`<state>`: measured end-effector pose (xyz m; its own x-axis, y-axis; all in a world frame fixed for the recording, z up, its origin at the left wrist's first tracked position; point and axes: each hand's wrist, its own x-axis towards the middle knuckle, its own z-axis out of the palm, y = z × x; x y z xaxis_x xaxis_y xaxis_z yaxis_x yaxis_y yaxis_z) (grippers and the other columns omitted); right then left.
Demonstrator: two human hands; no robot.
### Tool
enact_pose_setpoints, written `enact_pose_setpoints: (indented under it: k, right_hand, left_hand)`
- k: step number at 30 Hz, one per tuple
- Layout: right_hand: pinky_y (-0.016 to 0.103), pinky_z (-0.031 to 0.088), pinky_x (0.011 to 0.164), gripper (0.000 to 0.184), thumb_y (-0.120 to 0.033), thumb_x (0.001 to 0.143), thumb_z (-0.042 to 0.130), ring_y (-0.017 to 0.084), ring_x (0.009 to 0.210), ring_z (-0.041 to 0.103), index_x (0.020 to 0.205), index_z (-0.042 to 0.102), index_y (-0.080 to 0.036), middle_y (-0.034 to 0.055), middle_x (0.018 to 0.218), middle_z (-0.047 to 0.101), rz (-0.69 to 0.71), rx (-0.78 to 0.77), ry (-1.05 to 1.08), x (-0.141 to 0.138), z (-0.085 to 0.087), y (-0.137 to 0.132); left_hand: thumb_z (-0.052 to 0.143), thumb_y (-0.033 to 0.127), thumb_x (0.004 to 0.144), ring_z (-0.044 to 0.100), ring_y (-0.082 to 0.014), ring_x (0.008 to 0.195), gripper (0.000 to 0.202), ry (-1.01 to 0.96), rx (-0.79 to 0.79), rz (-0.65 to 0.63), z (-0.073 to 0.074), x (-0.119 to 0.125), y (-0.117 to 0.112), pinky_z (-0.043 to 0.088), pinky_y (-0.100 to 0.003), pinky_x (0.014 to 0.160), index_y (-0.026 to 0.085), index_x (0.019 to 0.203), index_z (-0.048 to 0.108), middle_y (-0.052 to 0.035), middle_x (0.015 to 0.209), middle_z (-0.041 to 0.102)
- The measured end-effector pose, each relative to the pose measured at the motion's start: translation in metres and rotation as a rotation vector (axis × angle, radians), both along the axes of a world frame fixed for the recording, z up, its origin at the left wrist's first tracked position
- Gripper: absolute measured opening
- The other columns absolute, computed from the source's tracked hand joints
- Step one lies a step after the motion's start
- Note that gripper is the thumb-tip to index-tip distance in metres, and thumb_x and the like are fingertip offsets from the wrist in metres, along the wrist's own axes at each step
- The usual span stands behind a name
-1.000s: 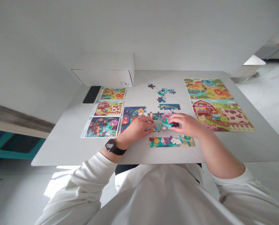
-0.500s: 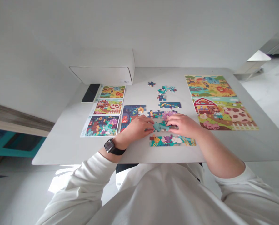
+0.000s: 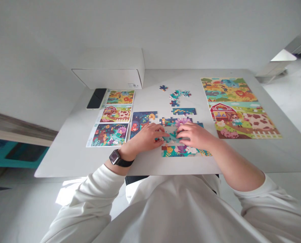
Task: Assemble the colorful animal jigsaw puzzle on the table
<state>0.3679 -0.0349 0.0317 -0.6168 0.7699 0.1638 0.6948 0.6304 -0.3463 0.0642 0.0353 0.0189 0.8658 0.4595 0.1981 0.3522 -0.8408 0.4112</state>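
Note:
Both my hands meet over a teal jigsaw piece [image 3: 171,136] in the middle of the white table [image 3: 64,158]. My left hand [image 3: 146,135], with a black watch on its wrist, pinches the piece from the left. From the right, my right hand [image 3: 194,135] has its fingers curled onto the same piece. Just below them lies an assembled bottom strip [image 3: 185,151] with flowers and a rabbit. Above the hands sits a joined row with a purple peacock [image 3: 177,120], and a dark blue assembled section [image 3: 141,120] lies to the left.
Two finished puzzles, a safari scene [image 3: 227,89] and a farm scene [image 3: 243,120], lie at the right. Three reference cards [image 3: 113,116] line the left, beside a black phone [image 3: 96,98] and a white box [image 3: 110,72]. Loose pieces [image 3: 178,96] lie at the back centre.
Both hands have drawn slightly closer together over the teal piece. The view has tilted a little, so the table's contents sit slightly higher in the frame.

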Motion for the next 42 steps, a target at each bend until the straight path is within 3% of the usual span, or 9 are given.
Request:
enact_pose_setpoints:
  k: [9,18,28,30,36,42]
  right_hand:
    - [0.047,0.06,0.102,0.024,-0.02,0.1,0.071,0.027,0.109,0.074,0.119,0.084,-0.028,0.0077,0.119,0.081,-0.191,0.015,0.066,0.021,0.004,0.004]
    - [0.046,0.061,0.101,0.03,-0.019,0.096,0.075,0.028,0.11,0.075,0.122,0.084,-0.032,0.007,0.119,0.081,-0.172,-0.029,0.052,0.016,0.003,0.004]
    - [0.048,0.061,0.102,0.028,-0.02,0.096,0.077,0.029,0.112,0.074,0.122,0.084,-0.028,0.0097,0.121,0.08,-0.167,-0.054,0.028,0.014,0.0,0.005]
    - [0.048,0.061,0.102,0.028,-0.02,0.097,0.076,0.029,0.112,0.074,0.122,0.084,-0.029,0.0094,0.12,0.079,-0.174,-0.046,0.038,0.015,0.0,0.004]
    - [0.051,0.059,0.108,0.031,-0.018,0.096,0.077,0.03,0.117,0.073,0.123,0.083,-0.03,0.0093,0.126,0.078,-0.161,0.005,0.062,0.018,-0.003,0.005]
    - [0.053,0.059,0.108,0.027,-0.022,0.097,0.077,0.031,0.117,0.073,0.122,0.084,-0.028,0.0106,0.128,0.078,-0.156,0.027,0.065,0.017,-0.004,0.006]
  left_hand:
    - [0.068,0.035,0.106,0.068,-0.0269,0.115,0.025,0.028,0.046,-0.017,-0.003,0.002,0.0,0.046,-0.046,0.105,0.035,0.123,0.087,-0.0085,0.128,0.075]
    - [0.071,0.035,0.104,0.068,-0.0272,0.111,0.025,0.055,0.038,-0.012,-0.004,-0.002,0.001,0.046,-0.045,0.103,0.036,0.122,0.088,-0.0088,0.126,0.074]
    - [0.069,0.035,0.103,0.069,-0.0261,0.11,0.024,0.039,0.018,-0.008,-0.002,-0.004,0.001,0.048,-0.045,0.105,0.034,0.12,0.087,-0.0081,0.121,0.075]
    - [0.066,0.034,0.104,0.069,-0.0267,0.114,0.028,0.005,-0.009,0.025,0.003,-0.009,0.005,0.05,-0.044,0.107,0.031,0.125,0.084,-0.0093,0.123,0.074]
    - [0.061,0.034,0.105,0.068,-0.028,0.121,0.033,-0.073,0.014,0.282,0.009,-0.038,0.027,0.054,-0.047,0.113,0.022,0.13,0.078,-0.0126,0.131,0.071]
    - [0.069,0.045,0.101,0.066,-0.0308,0.133,0.041,-0.017,-0.046,0.222,0.001,-0.048,0.032,0.052,-0.05,0.121,0.023,0.135,0.077,-0.0147,0.147,0.065]
